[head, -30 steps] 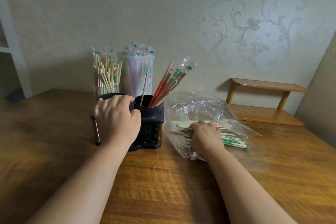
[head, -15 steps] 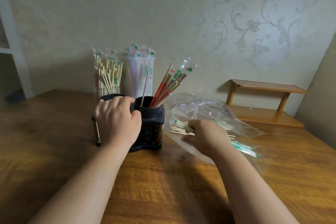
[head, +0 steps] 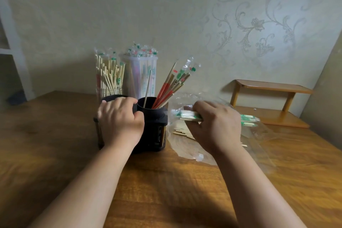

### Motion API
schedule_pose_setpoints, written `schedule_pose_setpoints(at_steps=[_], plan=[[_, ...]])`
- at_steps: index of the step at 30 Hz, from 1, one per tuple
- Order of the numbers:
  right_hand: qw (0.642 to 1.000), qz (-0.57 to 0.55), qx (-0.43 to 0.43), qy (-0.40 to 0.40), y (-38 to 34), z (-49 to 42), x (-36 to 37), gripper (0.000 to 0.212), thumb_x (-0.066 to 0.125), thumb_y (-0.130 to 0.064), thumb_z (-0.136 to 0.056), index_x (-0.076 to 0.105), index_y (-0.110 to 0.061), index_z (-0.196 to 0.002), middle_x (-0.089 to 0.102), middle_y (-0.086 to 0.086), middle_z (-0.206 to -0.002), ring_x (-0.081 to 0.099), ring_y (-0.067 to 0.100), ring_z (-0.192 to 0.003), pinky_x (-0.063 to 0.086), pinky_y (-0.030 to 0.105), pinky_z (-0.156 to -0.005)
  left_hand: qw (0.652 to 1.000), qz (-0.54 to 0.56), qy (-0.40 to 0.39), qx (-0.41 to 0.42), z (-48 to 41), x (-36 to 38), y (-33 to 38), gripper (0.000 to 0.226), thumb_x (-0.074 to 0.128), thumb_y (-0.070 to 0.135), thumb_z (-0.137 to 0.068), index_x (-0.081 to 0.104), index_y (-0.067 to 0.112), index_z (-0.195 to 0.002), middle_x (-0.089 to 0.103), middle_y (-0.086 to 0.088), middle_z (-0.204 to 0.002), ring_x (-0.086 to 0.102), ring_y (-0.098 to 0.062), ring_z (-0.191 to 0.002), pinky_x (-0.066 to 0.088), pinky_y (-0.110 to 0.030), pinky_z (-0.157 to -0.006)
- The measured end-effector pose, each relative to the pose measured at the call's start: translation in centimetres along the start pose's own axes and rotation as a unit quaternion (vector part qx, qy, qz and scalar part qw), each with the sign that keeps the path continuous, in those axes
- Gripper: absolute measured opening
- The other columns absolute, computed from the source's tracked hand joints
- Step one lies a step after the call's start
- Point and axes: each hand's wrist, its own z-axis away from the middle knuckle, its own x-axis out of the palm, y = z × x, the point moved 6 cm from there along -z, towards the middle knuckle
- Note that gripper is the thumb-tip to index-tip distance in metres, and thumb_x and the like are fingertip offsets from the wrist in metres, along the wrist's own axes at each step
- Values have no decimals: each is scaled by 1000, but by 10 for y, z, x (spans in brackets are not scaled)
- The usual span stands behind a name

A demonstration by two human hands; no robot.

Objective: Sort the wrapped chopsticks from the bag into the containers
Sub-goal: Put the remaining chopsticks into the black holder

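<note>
This looks like a room in a home. The wall (head: 166,15) has pale paper with curly flower shapes on it. A brown wooden counter (head: 55,153) stands against it. A small wooden shelf (head: 273,87) sits on the counter at the right. At the back stand a glass jar (head: 109,91) and a plastic tub (head: 137,79), both full of chopsticks (head: 111,74), and a black holder (head: 155,122) stands in front of them.

black holder (head: 153,127) beside bag (head: 187,146), near table (head: 166,187) open
</note>
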Motion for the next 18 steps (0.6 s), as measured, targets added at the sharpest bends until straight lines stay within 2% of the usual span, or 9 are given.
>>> schedule_pose_setpoints(at_steps=[3, 6, 8, 13, 18], plan=[[995, -42, -27, 89, -1, 1, -5, 38, 48, -30, -100, 59, -9, -71, 58, 5, -70, 48, 27, -62, 37, 34, -55, 1000, 4, 1, 4, 0, 1, 0, 39, 46, 24, -75, 71, 18, -104, 70, -3, -104, 58, -31, -104, 27, -48, -111], [992, -30, -14, 125, 1, 3, -7, 44, 41, -33, -103, 63, -7, -77, 60, 11, -87, 46, 27, -78, 37, 38, -66, 1000, 0, -1, 7, 0, 2, 0, 38, 47, 24, -75, 71, 18, -104, 70, -3, -103, 58, -31, -103, 28, -48, -110], [988, 2, -2, 152, 2, 5, -11, 45, 41, -36, -103, 67, -8, -79, 58, 13, -87, 46, 27, -76, 34, 37, -65, 1000, -2, -5, 6, -1, 2, 0, 38, 46, 25, -76, 71, 19, -104, 69, -2, -102, 58, -31, -103, 27, -47, -110], [971, 13, 7, 238, -1, 6, -31, 48, 44, -35, -104, 71, -6, -76, 54, 12, -72, 47, 26, -56, 32, 30, -52, 1000, 4, -11, 3, 0, 2, 1, 38, 46, 24, -76, 71, 20, -104, 69, -2, -105, 57, -28, -105, 26, -46, -111], [960, 19, -26, 277, -7, 8, -37, 40, 56, -35, -101, 75, -8, -77, 57, 12, -73, 49, 25, -56, 36, 33, -48, 1000, 9, -1, 10, 1, 1, 1, 36, 46, 21, -75, 71, 18, -101, 70, -2, -102, 57, -28, -102, 28, -47, -109]])
